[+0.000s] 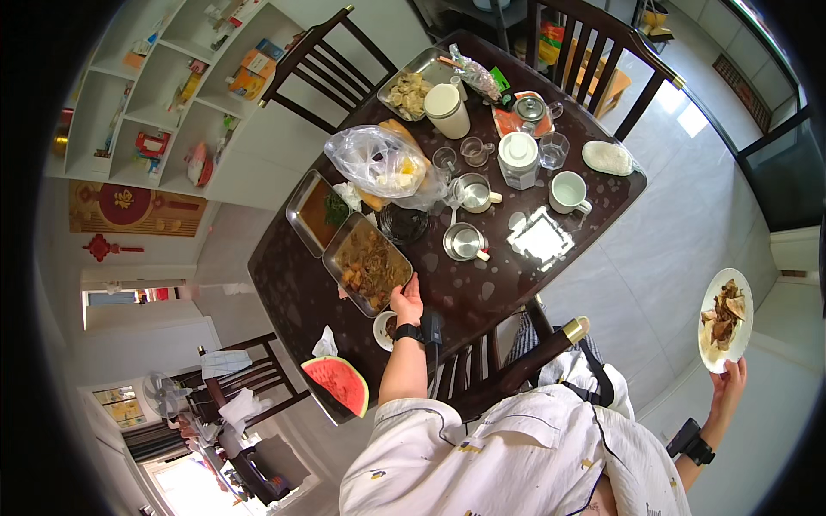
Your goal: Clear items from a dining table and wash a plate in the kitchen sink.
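At the right of the head view, my right hand (729, 380) holds a white plate (708, 348) by its near rim, away from the table. Brown food pieces (727, 313) lie on that plate. My left hand (406, 300) touches the near right corner of a metal tray (398, 258) filled with brown stewed food (364, 267); whether its fingers grip the rim, I cannot tell. Just below this hand, a small white bowl (381, 335) is partly hidden by the wrist. Beside the stew, a second metal tray (303, 216) contains reddish-brown liquid and greens.
A dark dining table (452, 284) bears a clear plastic bag (374, 155), metal cups (463, 242), a white mug (568, 192), lidded jars (447, 116) and a watermelon slice (339, 380). A wooden chair (510, 380) stands between my body and the table edge.
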Available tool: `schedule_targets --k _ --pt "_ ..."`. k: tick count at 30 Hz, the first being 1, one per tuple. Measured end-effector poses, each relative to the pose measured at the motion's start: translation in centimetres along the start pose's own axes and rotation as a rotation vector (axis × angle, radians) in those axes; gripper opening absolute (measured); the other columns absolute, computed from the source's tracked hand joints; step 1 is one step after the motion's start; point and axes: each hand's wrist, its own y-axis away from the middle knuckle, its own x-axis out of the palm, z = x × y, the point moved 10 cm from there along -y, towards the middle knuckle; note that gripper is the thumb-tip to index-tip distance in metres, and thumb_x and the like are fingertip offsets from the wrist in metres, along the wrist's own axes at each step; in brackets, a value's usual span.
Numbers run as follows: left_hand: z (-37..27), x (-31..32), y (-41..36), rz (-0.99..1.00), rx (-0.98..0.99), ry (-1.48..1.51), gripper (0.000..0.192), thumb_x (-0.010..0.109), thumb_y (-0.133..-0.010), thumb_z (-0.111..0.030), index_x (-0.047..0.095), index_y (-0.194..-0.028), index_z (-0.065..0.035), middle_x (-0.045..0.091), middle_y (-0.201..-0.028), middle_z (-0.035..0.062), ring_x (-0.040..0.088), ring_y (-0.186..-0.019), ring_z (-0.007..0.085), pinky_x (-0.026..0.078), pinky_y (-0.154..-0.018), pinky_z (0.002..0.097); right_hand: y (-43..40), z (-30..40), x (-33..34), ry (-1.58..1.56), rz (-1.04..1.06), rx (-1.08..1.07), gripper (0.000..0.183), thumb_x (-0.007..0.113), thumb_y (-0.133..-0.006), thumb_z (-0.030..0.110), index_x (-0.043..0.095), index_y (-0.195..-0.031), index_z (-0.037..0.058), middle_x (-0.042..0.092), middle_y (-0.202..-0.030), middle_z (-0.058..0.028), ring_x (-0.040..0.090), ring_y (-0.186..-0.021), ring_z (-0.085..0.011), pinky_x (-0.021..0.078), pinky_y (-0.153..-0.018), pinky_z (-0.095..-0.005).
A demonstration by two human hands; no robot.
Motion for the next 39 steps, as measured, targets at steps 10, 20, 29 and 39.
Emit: schedule_targets --k 10,20,29,39 --pt "-1.3 -1.3 0.6 -0.019 0.106 -0.174 0.031 0.03 -0.086 0.0 0.047 -0.105 0.0176 0.058 -0.106 0.0267 0.059 -0.102 0.0416 0.051 -0.097 0.0484 -1.0 0.5 2.2 -0.008 0.004 0.002 0.041 0.055 -0.084 0.008 0.046 -0.122 -0.003 0.059 -0.104 -0.0099 0.064 -0.084 -0.0161 0.0599 -0.07 -0.0284" --pt "-2.4 4.9 14.0 0.135 0.159 -0.471 0.035 0.035 -0.081 0.002 0.041 -0.111 0.0192 0.058 -0.106 0.0311 0.062 -0.096 0.0446 0.056 -0.087 0.0498 -5.4 -1.1 -1.2 -0.055 0.049 0.062 0.04 0.055 -0.083 0.005 0.045 -0.121 -0.0032 0.06 -0.099 -0.0076 0.063 -0.081 -0.013 0.06 -0.063 -0.0265" --pt "7.3 14.4 33.2 0.429 0.126 -0.879 0.03 0.047 -0.083 -0.001 0.049 -0.109 0.0142 0.063 -0.101 0.0251 0.066 -0.089 0.0413 0.061 -0.071 0.0375 -11.7 -0.8 -9.2 -0.1 0.077 0.058 0.033 0.054 -0.082 0.006 0.049 -0.114 -0.0001 0.058 -0.094 -0.0041 0.057 -0.074 -0.009 0.0592 -0.066 -0.0301" --pt "30.9 21.9 45.2 0.629 0.035 -1.183 0.007 0.05 -0.083 -0.003 0.049 -0.083 0.0044 0.065 -0.091 0.0247 0.069 -0.079 0.0368 0.062 -0.062 0.0344 -17.4 3.2 -18.9 -0.106 -0.047 0.005 0.033 0.049 -0.082 0.01 0.05 -0.114 0.0013 0.062 -0.099 -0.0077 0.064 -0.082 -0.0153 0.0571 -0.063 -0.0299"
